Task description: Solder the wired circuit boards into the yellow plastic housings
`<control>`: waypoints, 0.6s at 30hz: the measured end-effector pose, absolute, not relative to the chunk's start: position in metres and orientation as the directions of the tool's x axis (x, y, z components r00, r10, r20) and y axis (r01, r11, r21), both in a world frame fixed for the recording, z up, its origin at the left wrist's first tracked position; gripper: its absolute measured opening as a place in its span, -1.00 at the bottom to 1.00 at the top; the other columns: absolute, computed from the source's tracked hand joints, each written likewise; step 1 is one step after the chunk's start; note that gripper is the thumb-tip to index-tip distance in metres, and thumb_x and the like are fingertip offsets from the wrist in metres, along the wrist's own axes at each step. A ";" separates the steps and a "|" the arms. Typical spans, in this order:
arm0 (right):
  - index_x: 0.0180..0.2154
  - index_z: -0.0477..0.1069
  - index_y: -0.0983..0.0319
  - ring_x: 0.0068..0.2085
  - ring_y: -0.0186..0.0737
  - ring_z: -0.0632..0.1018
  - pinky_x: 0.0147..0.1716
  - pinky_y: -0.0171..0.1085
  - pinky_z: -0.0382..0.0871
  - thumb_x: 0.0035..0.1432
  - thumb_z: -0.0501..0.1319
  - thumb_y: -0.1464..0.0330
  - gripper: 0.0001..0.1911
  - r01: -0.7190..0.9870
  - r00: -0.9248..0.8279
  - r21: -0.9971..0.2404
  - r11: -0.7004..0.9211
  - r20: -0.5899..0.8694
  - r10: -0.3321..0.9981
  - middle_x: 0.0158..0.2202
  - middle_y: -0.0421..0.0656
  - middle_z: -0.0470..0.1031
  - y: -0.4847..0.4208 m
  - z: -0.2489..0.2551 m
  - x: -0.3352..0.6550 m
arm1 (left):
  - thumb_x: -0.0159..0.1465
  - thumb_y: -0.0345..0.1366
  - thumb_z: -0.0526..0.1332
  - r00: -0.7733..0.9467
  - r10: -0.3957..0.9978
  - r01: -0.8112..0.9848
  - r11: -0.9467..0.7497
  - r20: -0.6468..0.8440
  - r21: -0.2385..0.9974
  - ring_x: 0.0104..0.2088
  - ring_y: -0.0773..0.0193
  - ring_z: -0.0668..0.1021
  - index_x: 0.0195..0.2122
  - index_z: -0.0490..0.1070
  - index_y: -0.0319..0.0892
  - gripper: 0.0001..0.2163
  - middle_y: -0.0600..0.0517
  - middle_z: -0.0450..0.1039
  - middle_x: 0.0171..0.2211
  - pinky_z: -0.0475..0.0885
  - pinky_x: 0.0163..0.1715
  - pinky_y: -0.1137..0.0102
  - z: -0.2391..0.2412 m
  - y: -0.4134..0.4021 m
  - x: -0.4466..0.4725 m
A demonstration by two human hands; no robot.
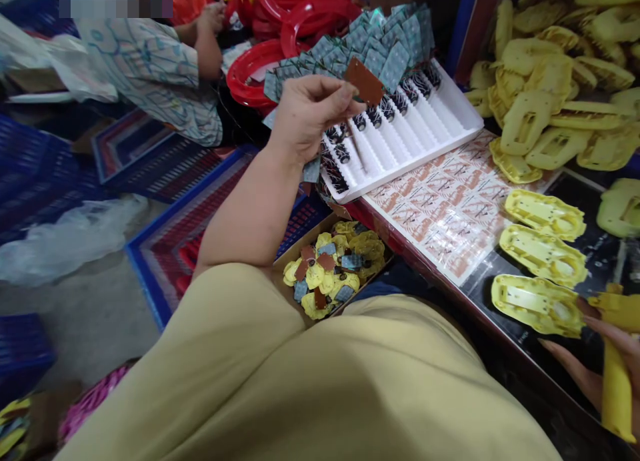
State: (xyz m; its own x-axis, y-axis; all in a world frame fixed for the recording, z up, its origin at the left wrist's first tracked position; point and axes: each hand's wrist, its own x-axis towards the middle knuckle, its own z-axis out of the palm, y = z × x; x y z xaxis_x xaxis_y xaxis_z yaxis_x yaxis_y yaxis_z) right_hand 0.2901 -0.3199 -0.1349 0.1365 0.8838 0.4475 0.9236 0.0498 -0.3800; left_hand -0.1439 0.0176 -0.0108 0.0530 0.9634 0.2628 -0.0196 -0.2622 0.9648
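Over a white tray (453, 107) and heaped grey boards (385, 44), the raised left hand (307, 114) pinched a brown board (365, 82) at its fingertips; the right hand (593, 384), low, clasped a yellow tool (616, 387) beside a shell (535, 305).

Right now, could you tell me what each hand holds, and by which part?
Left hand pinches a brown board by its lower-left edge; right hand grips a yellow tool around its middle.

Khaki short-sleeved shirt (310, 381) (plain cloth), left forearm (250, 201) bare
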 end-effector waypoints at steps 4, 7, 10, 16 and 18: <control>0.28 0.49 0.02 -0.18 0.14 0.77 -0.27 -0.02 0.74 0.35 0.39 -0.05 -0.42 0.937 0.000 -0.284 0.202 0.579 0.815 0.01 -0.07 0.72 -0.308 -0.141 0.276 | 0.53 -0.38 0.21 0.265 0.963 0.035 -0.064 0.053 0.997 -0.47 0.40 0.60 -0.23 0.61 -0.20 -0.80 0.13 0.52 -0.46 0.56 -0.35 0.42 -0.012 0.017 -0.078; 0.15 0.55 -0.04 -0.37 0.02 0.73 -0.50 -0.15 0.61 0.26 0.53 0.18 -0.54 0.938 -0.036 -0.211 0.274 0.729 0.683 -0.18 -0.14 0.73 -0.291 -0.144 0.255 | 0.44 -0.36 0.34 0.561 0.828 0.251 -0.179 0.008 0.951 -0.47 0.40 0.60 -0.18 0.67 -0.22 -0.90 0.11 0.53 -0.47 0.54 -0.33 0.41 -0.032 0.007 -0.026; 0.19 0.52 0.00 -0.34 0.02 0.74 -0.42 -0.18 0.63 0.23 0.55 0.28 -0.47 0.945 -0.003 -0.222 0.241 0.730 0.683 -0.17 -0.09 0.73 -0.279 -0.143 0.232 | 0.29 -0.41 0.44 0.828 0.559 0.288 -0.343 -0.051 0.894 -0.50 0.39 0.55 -0.23 0.71 -0.22 -0.94 0.10 0.55 -0.52 0.52 -0.33 0.37 -0.055 -0.017 0.018; 0.26 0.48 0.07 -0.19 -0.01 0.77 -0.17 -0.19 0.70 0.22 0.56 0.39 -0.38 0.934 0.146 -0.317 0.165 0.760 0.633 -0.01 -0.02 0.73 -0.294 -0.136 0.226 | 0.22 -0.42 0.43 0.925 0.378 0.186 -0.529 0.034 0.828 -0.38 0.36 0.60 -0.37 0.65 -0.22 -0.98 0.07 0.64 -0.43 0.48 -0.26 0.43 -0.082 -0.057 0.059; 0.22 0.51 0.06 -0.14 -0.05 0.77 -0.10 -0.21 0.71 0.23 0.54 0.45 -0.43 0.906 0.177 -0.381 0.184 0.737 0.652 0.00 -0.05 0.73 -0.301 -0.133 0.229 | 0.23 -0.41 0.42 0.924 0.381 0.199 -0.546 0.030 0.814 -0.35 0.35 0.62 -0.38 0.64 -0.22 -0.96 0.07 0.65 -0.42 0.47 -0.24 0.44 -0.085 -0.065 0.064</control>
State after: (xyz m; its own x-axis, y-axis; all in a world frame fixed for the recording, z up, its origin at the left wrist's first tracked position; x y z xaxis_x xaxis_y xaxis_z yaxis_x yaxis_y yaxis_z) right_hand 0.2290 -0.3008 -0.1326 0.1772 0.6521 0.7372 0.9060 0.1844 -0.3809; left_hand 0.0637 -0.0653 -0.0851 0.9241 0.3810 0.0299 0.1988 -0.5460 0.8138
